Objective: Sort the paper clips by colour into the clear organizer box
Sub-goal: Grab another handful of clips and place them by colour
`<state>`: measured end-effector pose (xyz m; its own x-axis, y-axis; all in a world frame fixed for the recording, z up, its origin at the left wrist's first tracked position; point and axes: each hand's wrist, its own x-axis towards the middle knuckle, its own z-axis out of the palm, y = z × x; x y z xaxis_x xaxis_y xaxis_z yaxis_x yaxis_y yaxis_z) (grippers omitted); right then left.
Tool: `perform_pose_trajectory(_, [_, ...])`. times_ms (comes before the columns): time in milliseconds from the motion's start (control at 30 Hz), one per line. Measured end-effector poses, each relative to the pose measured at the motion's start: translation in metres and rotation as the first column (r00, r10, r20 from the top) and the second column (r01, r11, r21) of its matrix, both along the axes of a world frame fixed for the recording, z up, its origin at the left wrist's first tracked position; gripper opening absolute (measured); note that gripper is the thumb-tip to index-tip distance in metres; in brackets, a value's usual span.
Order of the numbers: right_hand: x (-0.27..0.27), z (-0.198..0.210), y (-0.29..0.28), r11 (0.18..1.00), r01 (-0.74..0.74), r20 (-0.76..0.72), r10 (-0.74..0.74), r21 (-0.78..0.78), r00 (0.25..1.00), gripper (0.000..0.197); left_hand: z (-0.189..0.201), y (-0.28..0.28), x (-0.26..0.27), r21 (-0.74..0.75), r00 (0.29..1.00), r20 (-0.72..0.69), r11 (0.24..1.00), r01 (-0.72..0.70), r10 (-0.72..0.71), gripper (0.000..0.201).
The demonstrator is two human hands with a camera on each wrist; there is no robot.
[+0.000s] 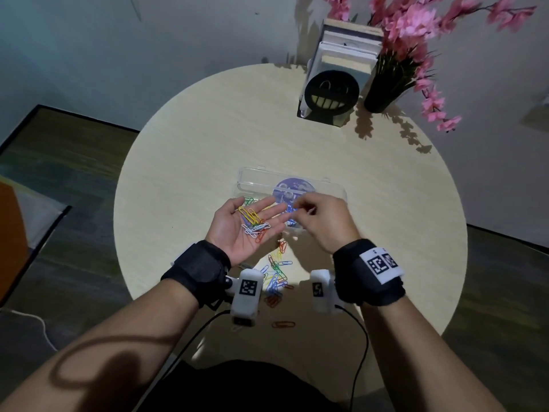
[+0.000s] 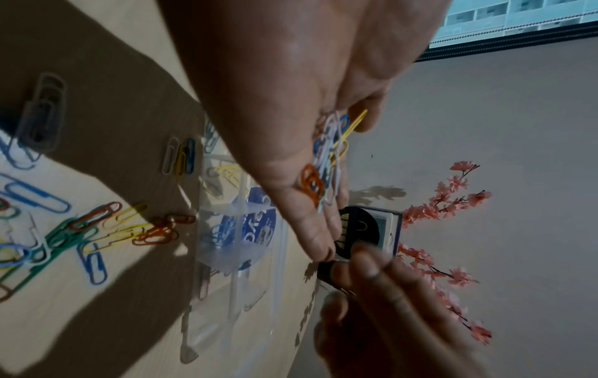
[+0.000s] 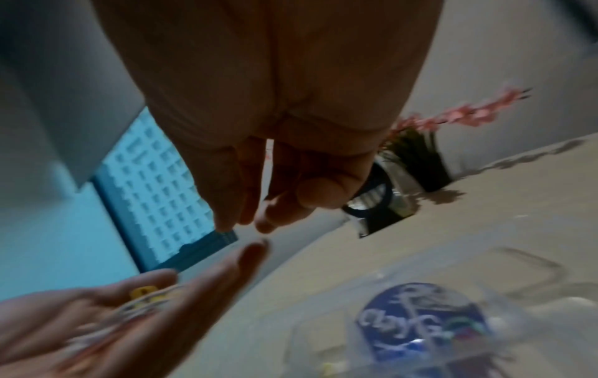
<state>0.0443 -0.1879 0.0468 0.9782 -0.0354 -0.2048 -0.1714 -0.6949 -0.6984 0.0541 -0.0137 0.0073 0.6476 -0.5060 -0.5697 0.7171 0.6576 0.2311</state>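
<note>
My left hand (image 1: 234, 233) lies palm up over the table, fingers straight, with several yellow, white and red paper clips (image 1: 252, 223) in the palm (image 2: 320, 163). My right hand (image 1: 320, 221) hovers over the clear organizer box (image 1: 337, 190), its thumb and fingertips (image 3: 226, 222) drawn close together just off the left fingertips; I see no clip between them. Blue clips (image 1: 291, 217) and green clips (image 1: 248, 200) lie in separate compartments of the box. A loose pile of mixed-colour clips (image 1: 276, 276) sits on the table between my wrists (image 2: 80, 230).
The round table (image 1: 193, 150) carries a black smiley-face bookend with books (image 1: 329, 93) and a dark vase of pink flowers (image 1: 383, 90) at the far right. A lone orange clip (image 1: 283, 324) lies near the front edge. Cables hang from both wrist cameras.
</note>
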Motion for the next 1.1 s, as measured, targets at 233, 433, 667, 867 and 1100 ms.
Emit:
perform_pose_trajectory(233, [-0.004,0.014,0.045,0.903,-0.398,-0.021,0.4,-0.162,0.916,0.032,0.002,0.006,-0.002,0.032,1.0,0.024,0.999,0.016,-0.017,0.061])
perform_pose_trajectory(433, [-0.005,0.015,0.051,0.894,-0.413,0.007,0.421,-0.172,0.907,0.021,-0.004,0.014,-0.003,-0.01,1.0,0.013,1.0,0.0,0.0,0.054])
perform_pose_trajectory(667, [0.002,0.003,0.041,0.981,-0.178,-0.065,0.182,0.073,0.981,0.011,-0.003,0.016,-0.004,-0.044,0.999,0.02,0.999,0.03,-0.029,0.057])
perform_pose_trajectory(867, [0.005,0.002,0.039,0.97,-0.082,-0.141,0.116,0.228,0.983,0.012,-0.009,0.024,-0.001,0.019,0.999,-0.011,0.999,0.038,-0.038,0.06])
perform_pose_trajectory(1100, [0.014,-0.003,0.033,0.855,0.18,-0.245,-0.064,0.487,0.967,0.015,-0.017,0.04,0.002,-0.034,0.999,0.0,0.999,-0.033,0.033,0.051])
